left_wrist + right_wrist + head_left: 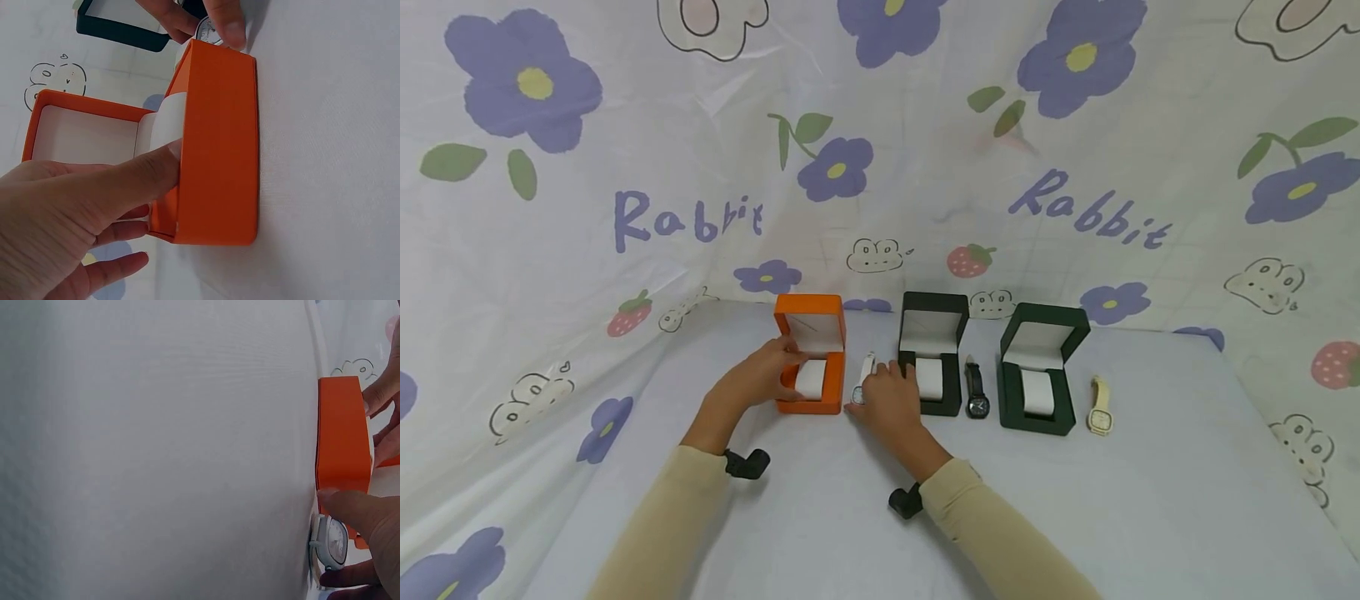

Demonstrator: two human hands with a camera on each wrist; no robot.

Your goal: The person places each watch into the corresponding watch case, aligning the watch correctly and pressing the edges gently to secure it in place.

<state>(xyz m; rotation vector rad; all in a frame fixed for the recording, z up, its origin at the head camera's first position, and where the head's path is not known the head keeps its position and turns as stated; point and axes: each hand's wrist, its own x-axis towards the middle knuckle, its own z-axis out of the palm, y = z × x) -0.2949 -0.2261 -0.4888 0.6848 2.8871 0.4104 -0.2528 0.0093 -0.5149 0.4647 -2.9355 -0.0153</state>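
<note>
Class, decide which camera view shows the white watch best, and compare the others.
The right wrist view, because the white watch appears largest there, its case and dial exposed. The head view shows it small, partly covered by the right hand; the left wrist view shows only part of it beyond the orange box.

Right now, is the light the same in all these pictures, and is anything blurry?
Head view: brightest, with soft shadows beside the sleeves on the table; left wrist view: dimmer, though the orange box has fairly crisp edges; right wrist view: dim too, its left edge dark and blurred, the dial of the white watch too soft to read.
</note>
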